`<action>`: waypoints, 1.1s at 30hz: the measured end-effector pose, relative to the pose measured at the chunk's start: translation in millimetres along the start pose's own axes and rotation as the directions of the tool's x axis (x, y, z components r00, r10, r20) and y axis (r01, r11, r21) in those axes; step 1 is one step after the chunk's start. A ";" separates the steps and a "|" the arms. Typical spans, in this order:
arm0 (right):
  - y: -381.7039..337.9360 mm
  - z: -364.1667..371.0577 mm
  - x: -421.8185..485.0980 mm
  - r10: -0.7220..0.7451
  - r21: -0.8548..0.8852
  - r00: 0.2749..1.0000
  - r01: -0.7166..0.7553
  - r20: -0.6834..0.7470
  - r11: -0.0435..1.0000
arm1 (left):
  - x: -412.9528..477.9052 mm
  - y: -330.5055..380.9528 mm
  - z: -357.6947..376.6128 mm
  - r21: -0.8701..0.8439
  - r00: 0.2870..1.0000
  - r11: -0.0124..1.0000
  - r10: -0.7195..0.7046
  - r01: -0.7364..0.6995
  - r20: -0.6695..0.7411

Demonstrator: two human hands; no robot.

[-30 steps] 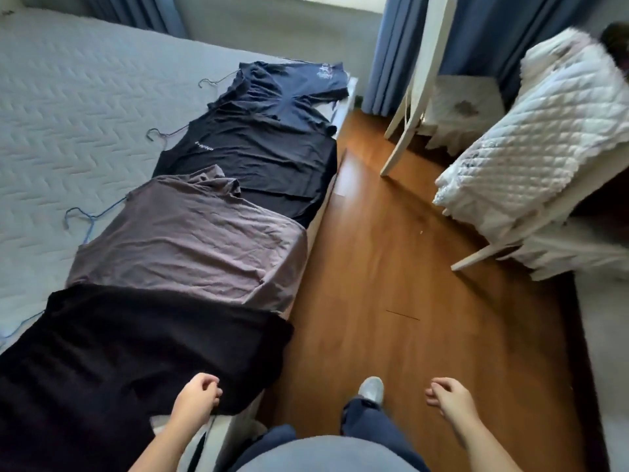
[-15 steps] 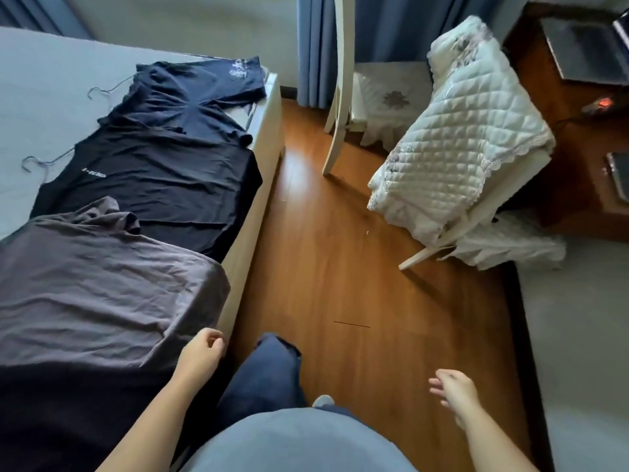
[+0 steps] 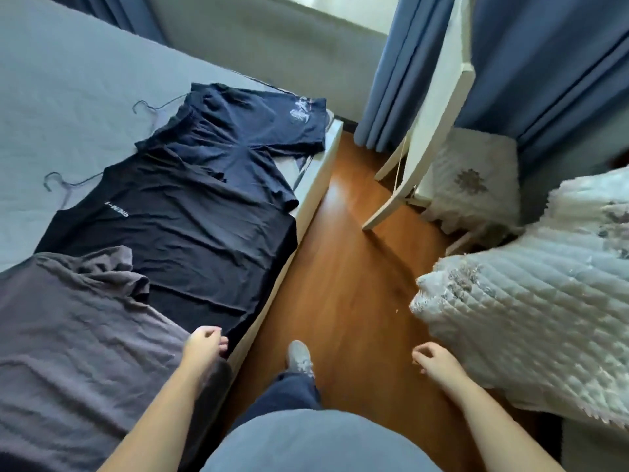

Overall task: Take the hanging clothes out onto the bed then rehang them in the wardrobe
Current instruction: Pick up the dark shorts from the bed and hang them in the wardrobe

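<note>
3 shirts lie flat along the bed's (image 3: 68,97) edge: navy shirt (image 3: 245,131) at far end, black shirt (image 3: 190,233) mid, grey shirt (image 3: 75,352) nearest. L hand (image 3: 204,345) hangs over bed edge by grey shirt's hem, fingers loosely curled, holding nothing; contact unclear. R hand (image 3: 435,361) is off the bed over floor (image 3: 340,267), loosely curled, empty.
</note>
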State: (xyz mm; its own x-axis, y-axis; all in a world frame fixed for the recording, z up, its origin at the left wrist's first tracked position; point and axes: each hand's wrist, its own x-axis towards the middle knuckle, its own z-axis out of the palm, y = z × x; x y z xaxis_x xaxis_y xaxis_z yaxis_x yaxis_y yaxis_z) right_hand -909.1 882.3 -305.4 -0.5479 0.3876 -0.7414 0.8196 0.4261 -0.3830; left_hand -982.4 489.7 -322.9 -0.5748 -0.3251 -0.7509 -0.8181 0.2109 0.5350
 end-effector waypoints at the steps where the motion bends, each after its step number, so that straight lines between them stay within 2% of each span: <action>1: -23.4 -7.6 16.2 -0.026 -0.029 1.000 0.026 -0.002 0.999 | 8.1 20.4 8.8 0.005 1.000 1.000 0.029 -0.029 0.010; 4: -90.4 -20.6 51.2 -0.096 0.075 0.995 0.096 -0.006 0.993 | 18.3 66.2 29.7 0.013 0.995 0.996 0.082 -0.083 0.049; 7: -133.7 -28.5 89.7 -0.105 0.164 0.994 0.106 -0.015 0.981 | 30.3 95.7 40.7 0.002 0.996 0.997 0.083 -0.083 0.040; 13: -198.7 -64.7 180.7 -0.028 0.094 0.997 0.022 0.065 0.995 | 77.7 115.6 28.5 -0.059 0.980 0.993 -0.111 0.102 -0.165; 18: -296.0 -109.3 269.8 -0.086 -0.034 0.984 0.092 0.155 0.995 | 94.6 147.4 36.5 -0.234 0.870 0.940 -0.321 0.247 -0.375; 20: -340.9 -127.1 297.2 -0.136 -0.097 0.971 0.157 0.196 0.983 | 96.0 176.7 57.3 -0.294 0.836 0.915 -0.381 0.278 -0.395; 22: -388.1 -141.0 324.2 -0.187 -0.153 0.958 0.222 0.215 0.963 | 104.5 213.7 80.3 -0.296 0.847 0.917 -0.370 0.267 -0.382; 26: -470.1 -147.5 364.7 -0.179 -0.278 0.946 0.254 0.271 0.926 | 121.7 279.3 98.9 -0.131 0.909 0.970 -0.239 0.205 -0.342; 29: -526.6 -122.7 380.3 -0.208 -0.324 0.921 0.317 0.330 0.891 | 140.6 306.5 92.7 -0.187 0.892 0.963 -0.251 0.192 -0.376; 33: -592.7 -77.7 372.5 -0.273 -0.353 0.853 0.447 0.445 0.822 | 175.4 330.4 70.4 -0.264 0.873 0.944 -0.294 0.200 -0.389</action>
State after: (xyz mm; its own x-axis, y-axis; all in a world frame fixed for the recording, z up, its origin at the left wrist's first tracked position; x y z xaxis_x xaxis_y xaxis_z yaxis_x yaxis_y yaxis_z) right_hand -1612.0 837.6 -311.8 -0.6165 -0.1491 -0.7731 0.3701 0.8118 -0.4516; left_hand -1354.6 567.3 -305.1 -0.2557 -0.7044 -0.6621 -0.8825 -0.1095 0.4573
